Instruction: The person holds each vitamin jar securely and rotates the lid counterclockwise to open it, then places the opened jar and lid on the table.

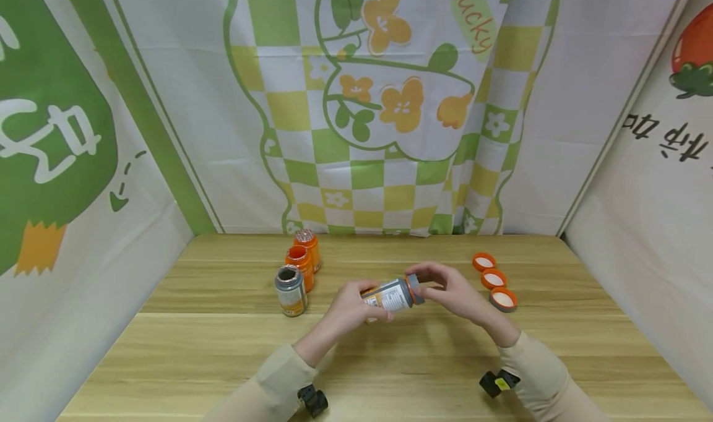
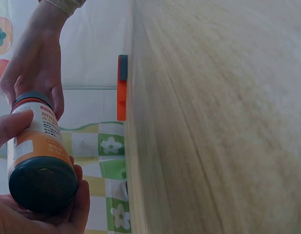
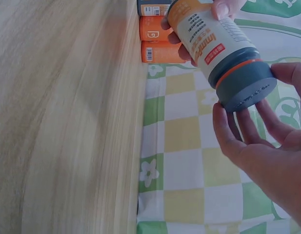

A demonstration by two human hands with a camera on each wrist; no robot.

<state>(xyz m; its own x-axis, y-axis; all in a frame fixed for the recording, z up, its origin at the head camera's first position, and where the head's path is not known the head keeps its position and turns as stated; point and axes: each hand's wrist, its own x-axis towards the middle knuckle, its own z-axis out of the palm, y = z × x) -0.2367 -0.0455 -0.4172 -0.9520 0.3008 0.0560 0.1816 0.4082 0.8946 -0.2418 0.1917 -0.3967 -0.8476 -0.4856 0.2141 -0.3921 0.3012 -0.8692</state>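
Above the table, a grey supplement bottle (image 1: 388, 296) with a white and orange label lies tilted between the two hands. My left hand (image 1: 356, 302) grips its body, thumb across the label. At the other end my right hand (image 1: 453, 292) pinches the bottle's grey cap (image 3: 248, 87) between thumb and fingertips. An orange ring shows at the cap's edge, and the cap still sits on the neck. In the left wrist view the dark base of the bottle (image 2: 43, 184) faces the camera.
On the left stand a grey uncapped bottle (image 1: 291, 291), an orange uncapped bottle (image 1: 301, 267) and another orange bottle (image 1: 308, 249) in a row. Three caps lie to the right, the nearest a grey-rimmed cap (image 1: 504, 299). A patterned curtain (image 1: 384, 180) hangs behind the wooden table (image 1: 401, 372).
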